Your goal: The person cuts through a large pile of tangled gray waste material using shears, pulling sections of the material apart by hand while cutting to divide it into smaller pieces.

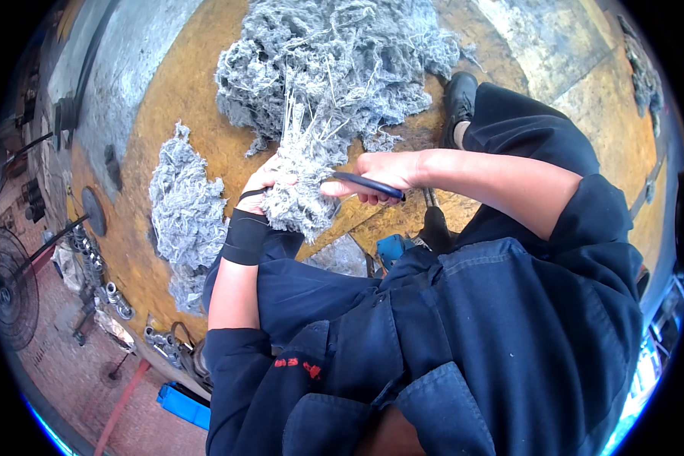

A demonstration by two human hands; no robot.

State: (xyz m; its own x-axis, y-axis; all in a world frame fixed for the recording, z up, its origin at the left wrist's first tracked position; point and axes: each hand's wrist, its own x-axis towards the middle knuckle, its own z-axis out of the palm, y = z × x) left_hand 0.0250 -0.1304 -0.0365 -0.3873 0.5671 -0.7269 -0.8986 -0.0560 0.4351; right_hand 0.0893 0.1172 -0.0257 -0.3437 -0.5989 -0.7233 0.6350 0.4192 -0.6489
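Observation:
My left hand [260,181], with a black wrap [245,237] at the wrist, is closed on the side of a clump of pale grey shredded fibre [300,201]. Long loose strands stick up from the clump toward the big pile. On its other side, my right hand [380,171] grips a tool with a dark curved handle [372,185]. Its working end is hidden by the fibre and my fingers, so I cannot tell its kind. The large heap of grey fibre [334,61] lies just beyond both hands.
A smaller fibre heap [186,197] lies left of my left hand. Metal fittings [118,300] line the left edge of the worn yellow-brown surface [148,137]. A floor fan [11,285] and a blue box [184,405] stand farther left. A black shoe [458,99] rests beside the large heap.

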